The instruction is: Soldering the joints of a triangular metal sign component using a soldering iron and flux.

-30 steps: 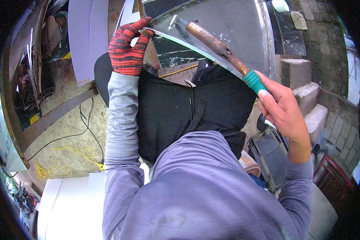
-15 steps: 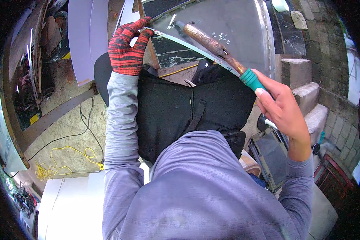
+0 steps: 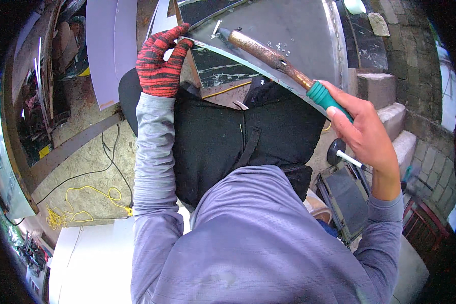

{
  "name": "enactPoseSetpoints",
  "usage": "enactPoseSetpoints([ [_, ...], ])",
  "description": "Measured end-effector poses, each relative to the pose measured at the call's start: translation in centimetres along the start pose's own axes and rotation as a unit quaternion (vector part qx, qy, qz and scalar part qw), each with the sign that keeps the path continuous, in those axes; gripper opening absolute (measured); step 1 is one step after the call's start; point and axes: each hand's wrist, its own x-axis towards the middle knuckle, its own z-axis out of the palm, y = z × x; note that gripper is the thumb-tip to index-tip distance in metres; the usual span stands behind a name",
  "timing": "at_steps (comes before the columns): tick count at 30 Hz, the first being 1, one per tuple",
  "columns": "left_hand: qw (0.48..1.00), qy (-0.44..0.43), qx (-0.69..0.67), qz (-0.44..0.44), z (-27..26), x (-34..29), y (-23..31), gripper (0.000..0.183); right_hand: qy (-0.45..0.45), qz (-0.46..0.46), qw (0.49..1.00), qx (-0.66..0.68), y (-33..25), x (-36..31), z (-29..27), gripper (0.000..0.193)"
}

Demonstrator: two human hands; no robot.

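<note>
The right hand (image 3: 367,134) is closed around the green handle of a soldering iron (image 3: 283,63) — its rusty shaft lies across the grey metal sheet (image 3: 289,25), tip near small bright flecks. The gloved left hand (image 3: 159,63) pinches the sheet's thin curved edge (image 3: 223,50). The iron looks stiff and fairly heavy, likely hot at the front — best held by the handle only. The sheet looks springy and sharp-edged.

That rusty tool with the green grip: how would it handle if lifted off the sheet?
The rusty tool is probably stiff and front-heavy: long corroded metal shaft, short green grip in the right hand. Being round, it could roll on the curved metal sheet.
</note>
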Motion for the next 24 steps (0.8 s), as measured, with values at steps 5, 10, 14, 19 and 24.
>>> enactPoseSetpoints([
  [5, 1.0, -0.004, 0.016, -0.003, -0.1, 0.0, 0.5, 0.033, -0.021, 0.077, 0.992, 0.095, 0.2, -0.5, -0.7, 0.046],
  [10, 0.999, -0.004, 0.028, 0.02, 0.1, 0.0, 0.4, 0.033, 0.006, 0.086, 0.983, 0.163, 1.6, -1.5, -0.8, 0.049],
  [14, 0.999, 0.014, 0.021, 0.029, -0.2, 0.1, 1.1, 0.03, 0.022, 0.073, 0.982, 0.174, 2.5, -2.4, -0.4, 0.051],
  [19, 0.997, 0.045, 0.053, 0.021, -0.4, 1.0, 2.3, 0.025, 0.036, 0.077, 0.975, 0.206, 3.8, -3.7, -0.4, 0.052],
  [24, 0.987, -0.025, 0.111, 0.116, 1.6, 3.6, 5.6, 0.025, 0.093, 0.065, 0.967, 0.229, 5.4, -5.1, -0.2, 0.055],
])
